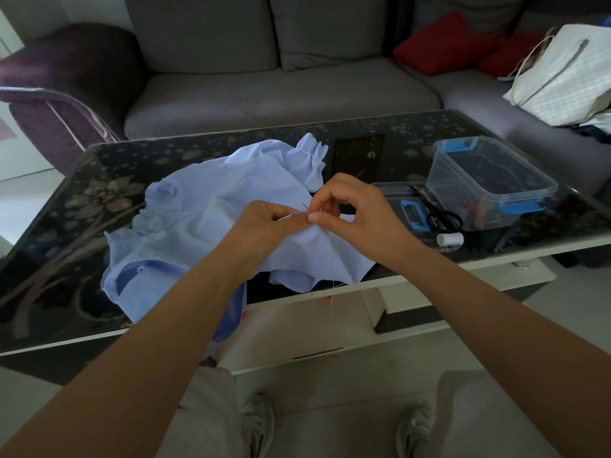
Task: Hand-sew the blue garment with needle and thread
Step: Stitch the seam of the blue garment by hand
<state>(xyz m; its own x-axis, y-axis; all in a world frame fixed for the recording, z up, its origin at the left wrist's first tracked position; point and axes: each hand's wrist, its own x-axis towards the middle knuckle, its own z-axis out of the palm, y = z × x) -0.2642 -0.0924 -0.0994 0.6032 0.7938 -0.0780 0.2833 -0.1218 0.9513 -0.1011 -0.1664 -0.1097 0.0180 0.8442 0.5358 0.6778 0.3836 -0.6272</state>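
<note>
The light blue garment (pixel 211 206) lies crumpled on the dark glass table (pixel 66 226), one part hanging over the near edge. My left hand (pixel 264 229) grips a fold of the fabric at its front. My right hand (pixel 350 209) pinches the thin needle (pixel 305 207), whose tip pokes up between the two hands. A white thread (pixel 331 297) hangs from the cloth's lower edge past the table front.
A clear plastic box with blue clips (pixel 489 183) stands at the right, its lid (pixel 406 206) flat beside it with black scissors (pixel 439 216) and a white spool (pixel 449 239). Behind the table is a grey sofa (pixel 281 90) with red cushions (pixel 443 41) and a white bag (pixel 568 74).
</note>
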